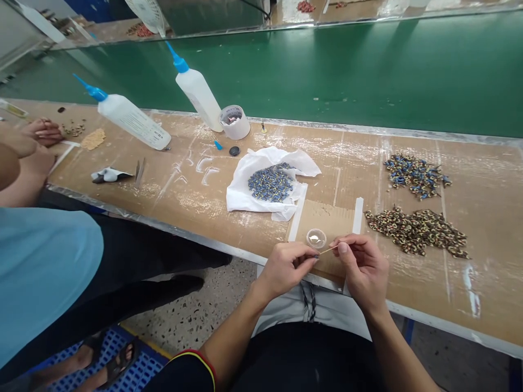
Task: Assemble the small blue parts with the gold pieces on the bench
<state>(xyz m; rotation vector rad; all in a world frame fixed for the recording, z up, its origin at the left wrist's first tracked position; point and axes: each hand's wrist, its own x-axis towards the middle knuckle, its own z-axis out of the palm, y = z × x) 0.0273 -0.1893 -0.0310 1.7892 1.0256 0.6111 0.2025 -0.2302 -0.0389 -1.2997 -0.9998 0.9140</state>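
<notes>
My left hand (289,267) pinches a tiny dark bluish piece (316,256) between thumb and fingertips. A thin pale stick like a toothpick (328,250) is held in my right hand (366,268), its tip pointing at that piece. Just beyond my fingers sits a small clear round dish (316,238) with something whitish in it. Farther off, many small blue-and-yellow parts (270,183) lie on crumpled white tissue (237,197). To the right are a pile of similar blue parts (417,175) and a pile of dark brown and cream ring-like parts (417,231).
Two white squeeze bottles (133,121) with blue nozzles and a tape roll (235,123) stand toward the back. Tweezers (140,173) lie at left. A green conveyor belt (327,71) runs behind the cardboard-covered table (204,201). A co-worker in a blue shirt (49,272) is at left.
</notes>
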